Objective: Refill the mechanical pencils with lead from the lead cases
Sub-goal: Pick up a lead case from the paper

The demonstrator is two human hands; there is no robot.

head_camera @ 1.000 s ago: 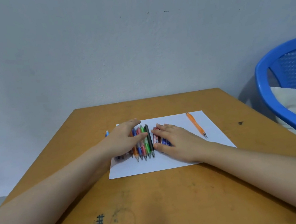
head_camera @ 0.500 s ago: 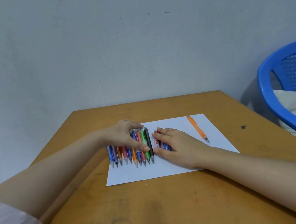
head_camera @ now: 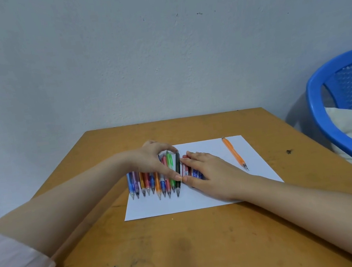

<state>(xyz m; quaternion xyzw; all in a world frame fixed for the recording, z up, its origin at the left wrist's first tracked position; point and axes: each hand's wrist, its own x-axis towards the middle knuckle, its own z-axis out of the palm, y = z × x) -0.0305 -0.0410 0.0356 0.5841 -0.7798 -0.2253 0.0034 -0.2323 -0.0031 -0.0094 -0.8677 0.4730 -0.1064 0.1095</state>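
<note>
**Left hand slides off the row and closes in on the black pencil**

Here we go: the left hand (head_camera: 151, 160) has moved along the row of pencils (head_camera: 146, 182). A second ago it lay over most of them. Now the blue, purple, orange and red ones at the left end show plainly, tips pointing toward us on the sheet of paper (head_camera: 201, 199).

The hand arches over the right end of the row. Its forefinger reaches the far end of the black pencil (head_camera: 177, 166) and its thumb touches the near part of the barrel. We cannot tell yet whether it truly pinches that pencil or only brackets it.

The right hand (head_camera: 211, 171) has barely shifted. It lies flat, fingers straight and together, resting on the lead cases (head_camera: 187, 170), which sit just beside the black pencil.

One orange pencil (head_camera: 233, 153) lies well apart, on the right side of the paper.

We read this as a pick being lined up: black pencil next, with the lead already under the other hand. No pencil is lifted or opened, so the refill of this one has not started.
</note>
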